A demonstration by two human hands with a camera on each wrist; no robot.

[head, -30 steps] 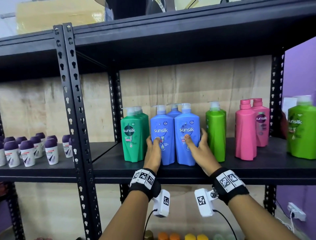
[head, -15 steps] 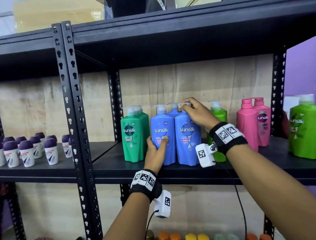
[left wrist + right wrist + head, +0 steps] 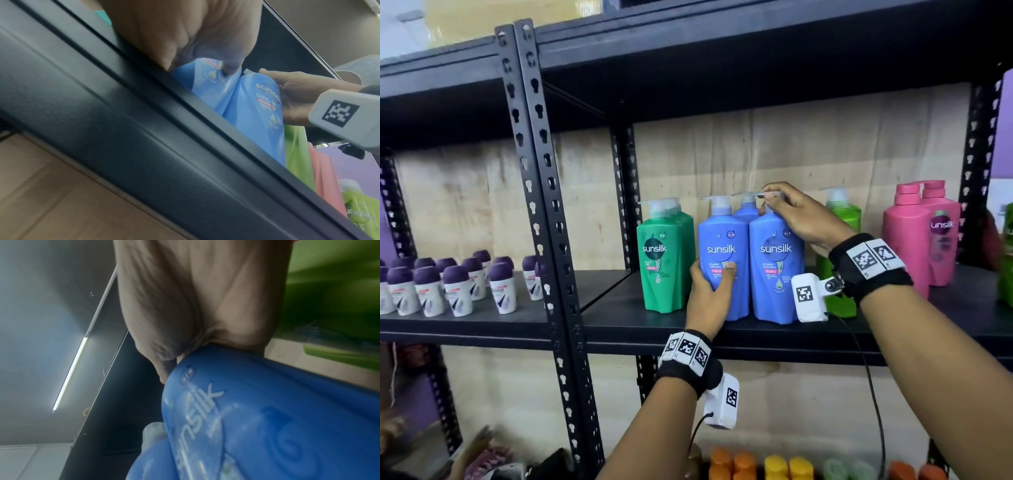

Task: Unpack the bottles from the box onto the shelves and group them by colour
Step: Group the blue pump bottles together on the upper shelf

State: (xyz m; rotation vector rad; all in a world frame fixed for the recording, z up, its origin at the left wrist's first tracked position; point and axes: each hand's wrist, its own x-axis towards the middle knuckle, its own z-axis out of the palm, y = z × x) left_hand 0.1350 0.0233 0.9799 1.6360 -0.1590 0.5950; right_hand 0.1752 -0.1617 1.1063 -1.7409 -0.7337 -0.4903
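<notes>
Three blue shampoo bottles stand grouped on the black shelf: a left blue bottle, a right blue bottle and one behind them. My left hand grips the left blue bottle low down, thumb across its label. My right hand pinches the pump head of the right blue bottle, palm resting on its shoulder. The left wrist view shows both blue bottles and my right hand over the shelf edge.
Two teal-green bottles stand just left of the blue ones, a lime bottle just right, then pink bottles and another lime one. Several purple-capped roll-ons fill the left bay. Orange and yellow caps show below.
My right hand rose from the lower side of the right blue bottle to its pump head. My left hand stayed on the left blue bottle.
</notes>
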